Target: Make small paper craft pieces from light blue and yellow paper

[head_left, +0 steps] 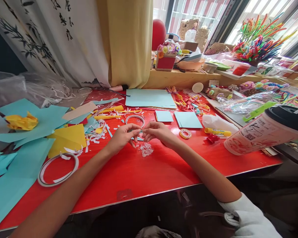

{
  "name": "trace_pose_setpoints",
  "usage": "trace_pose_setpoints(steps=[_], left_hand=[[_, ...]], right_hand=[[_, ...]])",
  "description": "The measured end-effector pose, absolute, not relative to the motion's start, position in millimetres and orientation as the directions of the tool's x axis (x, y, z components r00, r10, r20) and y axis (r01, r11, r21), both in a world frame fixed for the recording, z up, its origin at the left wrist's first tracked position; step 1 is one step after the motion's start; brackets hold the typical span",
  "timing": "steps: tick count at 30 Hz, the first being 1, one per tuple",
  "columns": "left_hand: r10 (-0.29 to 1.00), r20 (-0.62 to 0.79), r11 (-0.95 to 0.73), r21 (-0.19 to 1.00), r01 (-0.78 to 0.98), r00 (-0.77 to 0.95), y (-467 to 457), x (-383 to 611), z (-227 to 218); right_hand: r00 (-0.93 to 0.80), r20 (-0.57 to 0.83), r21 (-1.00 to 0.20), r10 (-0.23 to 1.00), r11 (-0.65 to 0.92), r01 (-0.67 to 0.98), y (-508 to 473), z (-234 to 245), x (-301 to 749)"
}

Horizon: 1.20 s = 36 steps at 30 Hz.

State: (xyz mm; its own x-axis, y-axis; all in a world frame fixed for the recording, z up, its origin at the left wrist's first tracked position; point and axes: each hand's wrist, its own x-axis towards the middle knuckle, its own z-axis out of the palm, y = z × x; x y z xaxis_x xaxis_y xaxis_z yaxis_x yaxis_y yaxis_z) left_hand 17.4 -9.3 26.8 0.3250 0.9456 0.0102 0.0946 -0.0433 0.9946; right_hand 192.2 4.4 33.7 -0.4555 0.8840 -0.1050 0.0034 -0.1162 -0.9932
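Observation:
Over the middle of the red table [139, 178], my left hand [121, 137] and my right hand [163, 134] meet with fingertips pinched together. Between them is a small light-blue piece of paper [141, 131], mostly hidden by the fingers. Just below the fingers, a narrow blue strip [140, 138] shows in part. A small heap of whitish shreds [147, 150] lies on the table under my hands. Right behind the left fingers rests a small roll of tape [134, 116]. Two stacks of blue paper squares, a left one [164, 116] and a right one [187, 119], lie beyond my right hand.
A large tape ring [41, 173], yellow paper [68, 140] and blue sheets [22, 175] cover the left side. Blue sheets [150, 98] lie at the back. On the right stand a lidded drink cup [260, 132], a yellow glue stick [217, 132] and a round ornament [185, 134].

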Motion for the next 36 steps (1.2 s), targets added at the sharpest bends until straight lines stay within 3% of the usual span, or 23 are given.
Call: trace_pose_setpoints(steps=[8, 14, 17, 23, 29, 36], left_hand=[[0.931, 0.067, -0.191, 0.928, 0.321, 0.359, -8, 12, 24], [0.937, 0.094, -0.224, 0.901, 0.372, 0.337, -9, 12, 27], [0.946, 0.086, -0.212, 0.894, 0.395, 0.312, -9, 11, 30], [0.942, 0.033, -0.174, 0.899, 0.403, 0.333, -5, 8, 27], [0.957, 0.058, -0.197, 0.847, 0.494, 0.283, -3, 5, 23], [0.927, 0.134, -0.319, 0.775, 0.545, 0.352, -8, 9, 29]], right_hand=[[-0.61, -0.164, -0.985, 0.775, -0.159, 0.062, 11, 23, 198], [-0.571, -0.163, -0.986, 0.805, -0.157, 0.06, 8, 26, 193], [-0.541, -0.112, -0.993, 0.833, -0.077, 0.087, 4, 27, 189], [-0.514, 0.09, -0.944, 0.853, 0.238, 0.229, 1, 21, 188], [-0.586, -0.119, -0.987, 0.802, -0.029, 0.161, 6, 20, 189], [-0.627, -0.093, -0.991, 0.774, -0.008, 0.137, 4, 23, 190]])
